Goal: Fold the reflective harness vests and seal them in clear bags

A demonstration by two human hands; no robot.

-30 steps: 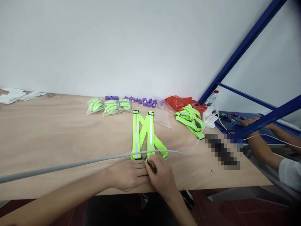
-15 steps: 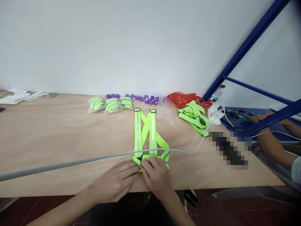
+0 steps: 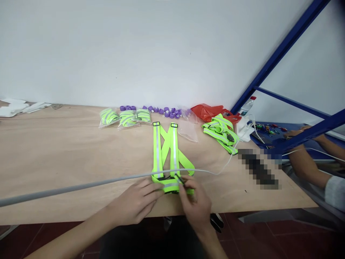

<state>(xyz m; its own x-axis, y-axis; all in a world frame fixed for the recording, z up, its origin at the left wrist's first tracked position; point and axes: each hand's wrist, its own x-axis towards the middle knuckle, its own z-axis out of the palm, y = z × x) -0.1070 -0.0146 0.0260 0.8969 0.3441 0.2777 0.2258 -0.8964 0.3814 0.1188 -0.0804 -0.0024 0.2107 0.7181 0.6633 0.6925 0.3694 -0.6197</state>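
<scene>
1. Lime-yellow webbing harness with silver stripes (image 3: 157, 153): lay near the front edge of the pale wooden worktop (image 3: 67, 151), two black-buckled straps pointing to the back edge, other straps crossing.
2. Left hand (image 3: 140, 201): fingers close together, tips at the left part of the harness's lower band; couldn't tell if gripping.
3. Right hand (image 3: 198, 207): slightly blurred, thumb and forefinger pinched the harness at a slim black piece, raised above the band.
4. Grey cable (image 3: 107, 181): crossed in front of the harness.
5. Back edge, left to right: three clear plastic packets of lime webbing (image 3: 126, 119), small purple cylinders (image 3: 171, 114), red plastic bag (image 3: 206, 112).
6. Loose bundle of lime webbing (image 3: 219, 131): just in front of the red bag, toward the right edge.
</scene>
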